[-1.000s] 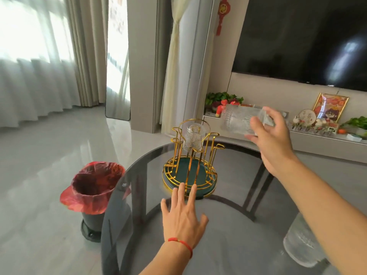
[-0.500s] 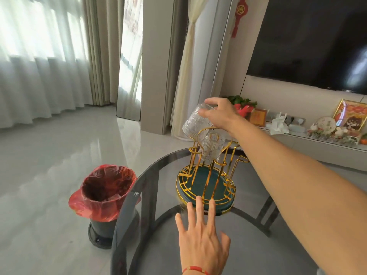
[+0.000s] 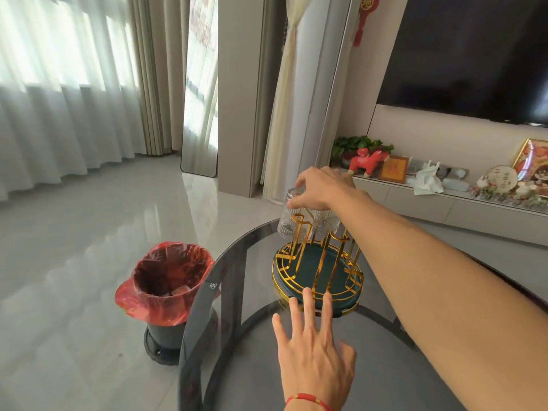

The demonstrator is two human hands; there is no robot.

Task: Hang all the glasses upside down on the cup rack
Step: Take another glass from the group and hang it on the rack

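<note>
The cup rack (image 3: 318,277) has gold wire posts on a round dark-green base and stands on the dark glass table (image 3: 237,307). My right hand (image 3: 321,189) grips the base of a ribbed clear glass (image 3: 289,222), held upside down over a gold post at the rack's far left. A second ribbed glass (image 3: 324,225) hangs upside down on a post just right of it. My left hand (image 3: 312,355), with a red string at the wrist, lies flat on the table with fingers spread, fingertips touching the rack's near rim.
A black bin with a red bag (image 3: 167,287) stands on the floor left of the table. A low TV cabinet with ornaments and a plant (image 3: 444,185) runs along the right wall under a large screen. A mirror (image 3: 200,93) leans by the curtains.
My right hand has brought the glass down from above the rack onto the far-left post, mouth down. My left hand stays flat at the rack's base.
</note>
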